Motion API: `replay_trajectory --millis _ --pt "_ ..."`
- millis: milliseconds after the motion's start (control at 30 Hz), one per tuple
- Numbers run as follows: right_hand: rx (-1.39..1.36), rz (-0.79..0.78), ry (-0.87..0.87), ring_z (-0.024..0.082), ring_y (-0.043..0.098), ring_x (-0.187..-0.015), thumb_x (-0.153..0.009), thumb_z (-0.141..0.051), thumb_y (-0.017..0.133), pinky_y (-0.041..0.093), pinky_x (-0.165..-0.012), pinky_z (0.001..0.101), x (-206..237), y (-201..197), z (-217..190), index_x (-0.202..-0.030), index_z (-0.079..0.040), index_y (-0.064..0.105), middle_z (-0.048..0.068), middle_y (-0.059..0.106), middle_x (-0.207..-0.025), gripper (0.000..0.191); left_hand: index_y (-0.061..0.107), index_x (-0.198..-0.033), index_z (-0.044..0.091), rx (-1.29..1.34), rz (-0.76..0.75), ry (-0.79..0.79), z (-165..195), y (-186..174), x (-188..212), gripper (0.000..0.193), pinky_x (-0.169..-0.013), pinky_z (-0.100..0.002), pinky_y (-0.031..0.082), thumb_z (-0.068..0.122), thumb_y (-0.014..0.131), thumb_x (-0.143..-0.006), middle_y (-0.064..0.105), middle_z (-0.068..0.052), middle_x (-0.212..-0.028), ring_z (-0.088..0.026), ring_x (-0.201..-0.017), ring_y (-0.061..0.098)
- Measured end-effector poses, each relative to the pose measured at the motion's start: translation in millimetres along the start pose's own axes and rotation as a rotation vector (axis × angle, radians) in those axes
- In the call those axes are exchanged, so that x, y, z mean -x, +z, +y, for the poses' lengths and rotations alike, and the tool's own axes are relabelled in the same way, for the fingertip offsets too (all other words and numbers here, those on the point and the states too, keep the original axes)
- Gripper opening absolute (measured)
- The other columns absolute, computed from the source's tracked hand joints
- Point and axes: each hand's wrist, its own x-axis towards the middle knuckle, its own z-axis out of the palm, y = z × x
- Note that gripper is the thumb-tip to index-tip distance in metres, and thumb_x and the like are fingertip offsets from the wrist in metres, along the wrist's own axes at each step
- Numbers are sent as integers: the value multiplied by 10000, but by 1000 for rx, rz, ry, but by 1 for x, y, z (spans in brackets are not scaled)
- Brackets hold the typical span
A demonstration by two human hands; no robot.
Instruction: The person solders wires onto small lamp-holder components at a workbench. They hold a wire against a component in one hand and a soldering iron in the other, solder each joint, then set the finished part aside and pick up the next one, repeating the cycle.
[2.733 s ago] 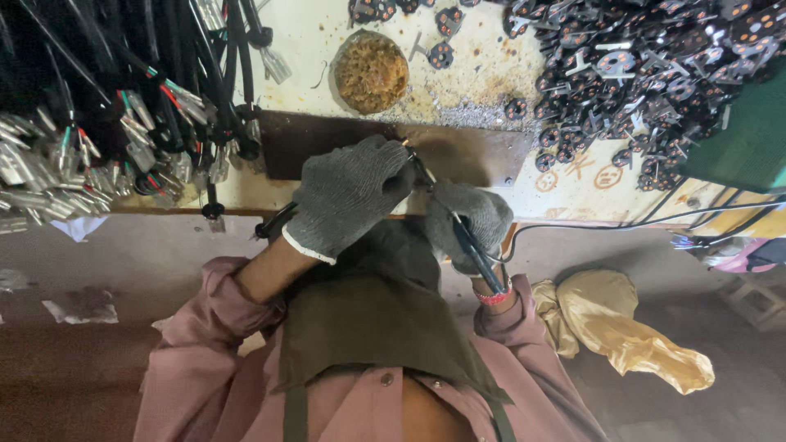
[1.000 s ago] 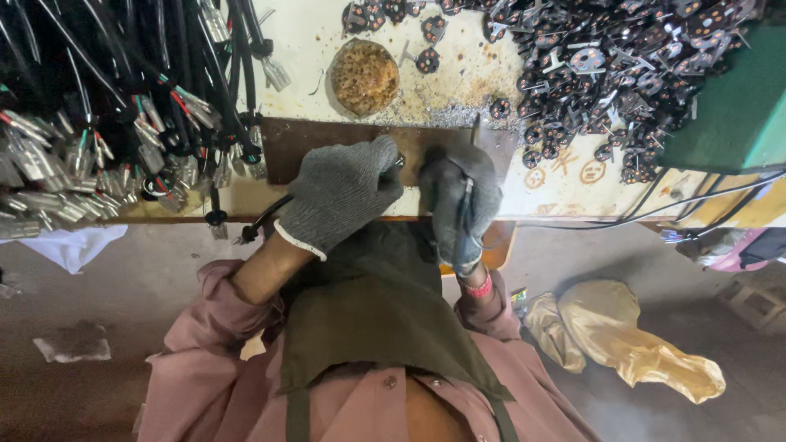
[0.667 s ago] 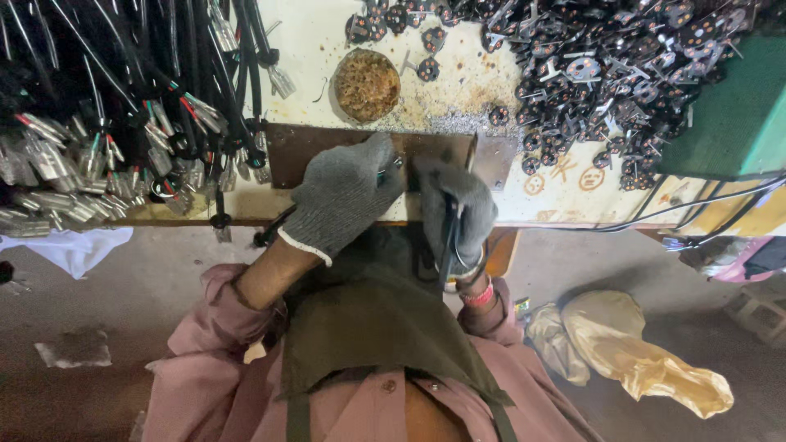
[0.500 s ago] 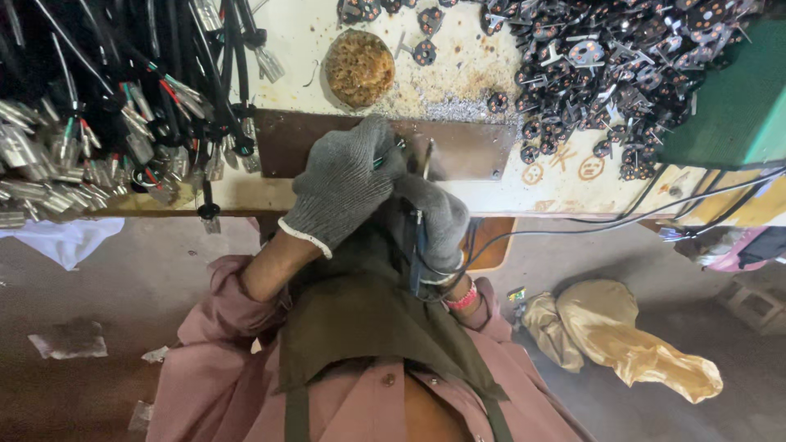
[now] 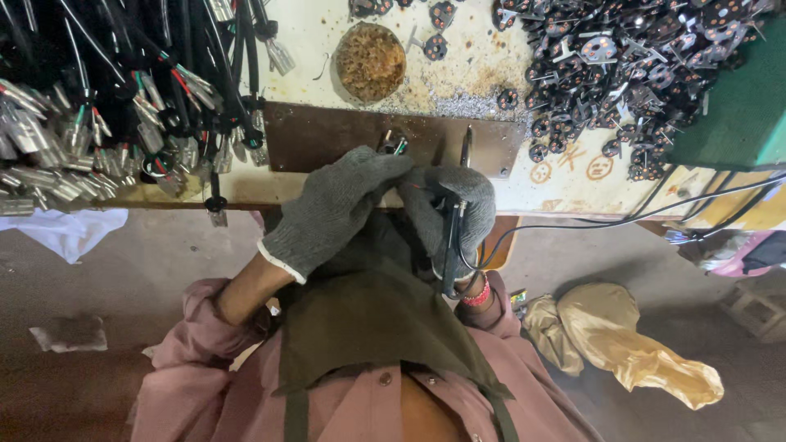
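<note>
The left hand (image 5: 340, 209), in a grey knitted glove, has its fingers clenched around a small wire end with coloured cores (image 5: 393, 146), held over the near edge of the dark brown metal plate (image 5: 327, 135) on the table (image 5: 467, 57). The right hand (image 5: 454, 209), gloved alike, has its fingers closed around a black pen-shaped soldering iron (image 5: 452, 237), whose tip points far, towards the plate just right of the wire end. One wire end, one iron, one plate, one round tin of brownish residue (image 5: 372, 59) are in view. The black cables with metal plugs (image 5: 106, 106) at far left and the small black round parts (image 5: 622, 65) at far right are too many to count. The hot tip sits close to the left glove; a slip could scorch it.
</note>
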Motion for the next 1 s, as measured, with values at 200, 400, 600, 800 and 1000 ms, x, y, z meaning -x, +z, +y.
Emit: replay_trajectory --millis 200,400,600,800,1000 --pt "5 83 -171 199 685 -950 -828 -74 930 556 -836 325 -6 -7 -3 -1137 -62 627 106 698 -1044 434 684 -1150 41 150 -47 -133 -7 -6 0 197 -838 -429 561 121 705 -972 703 -170 -1095 -370 -1008 700" --pt "-77 95 175 147 607 -895 -816 -64 891 541 -770 297 -3 5 -2 -1237 -32 557 56 608 -1050 538 694 -1099 35 551 20 -482 0 10 -1 128 -769 -378 552 89 689 -984 707 -146 -964 -304 -841 703" --pt "-170 37 166 120 650 -884 -884 16 835 547 -786 284 -7 2 6 -1312 -43 506 71 697 -1098 543 655 -1069 21 267 108 -232 -4 15 -2 121 -817 -379 560 86 694 -975 701 -140 -1013 -304 -920 710" --pt "-405 60 103 174 684 -1037 -876 103 796 592 -902 325 -12 -3 3 -1385 -36 453 101 651 -1165 629 654 -1106 18 274 73 -154 -7 7 0 148 -824 -373 552 98 702 -991 692 -152 -1050 -314 -948 708" --pt "-408 95 162 178 683 -1000 -901 117 757 582 -899 315 -8 13 -9 -1417 -45 435 114 680 -1127 629 677 -1085 24 589 86 -490 -2 22 1 115 -775 -342 544 91 701 -994 695 -125 -946 -265 -823 681"
